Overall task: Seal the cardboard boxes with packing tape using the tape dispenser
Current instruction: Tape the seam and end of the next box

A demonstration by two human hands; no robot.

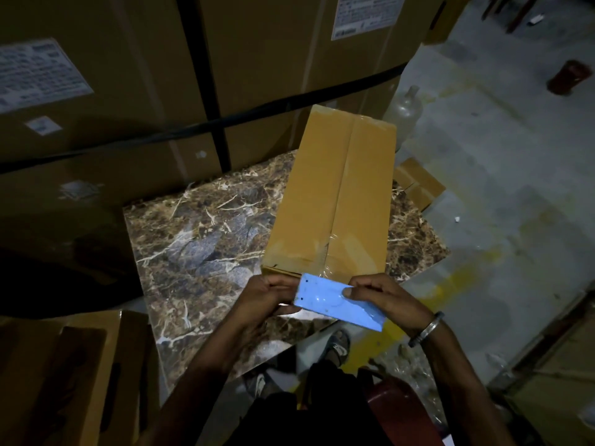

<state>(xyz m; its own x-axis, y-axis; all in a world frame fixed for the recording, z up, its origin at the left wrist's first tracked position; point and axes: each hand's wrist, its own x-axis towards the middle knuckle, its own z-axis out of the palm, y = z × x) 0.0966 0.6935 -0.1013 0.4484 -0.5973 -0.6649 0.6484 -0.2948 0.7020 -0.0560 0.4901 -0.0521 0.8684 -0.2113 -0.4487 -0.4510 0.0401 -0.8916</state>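
Head view: both hands, left (260, 296) and right (383, 296), pinch the blue dispenser (338, 304) at the box's (338, 194) near edge, probably finishing the seam tape.

box (331, 194): brown, closed, on marble top | dispenser (338, 302): blue, at near end

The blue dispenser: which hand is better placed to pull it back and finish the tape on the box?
The right hand: it grips the blue dispenser with its thumb on top. The left hand only holds its front end, at the box edge.
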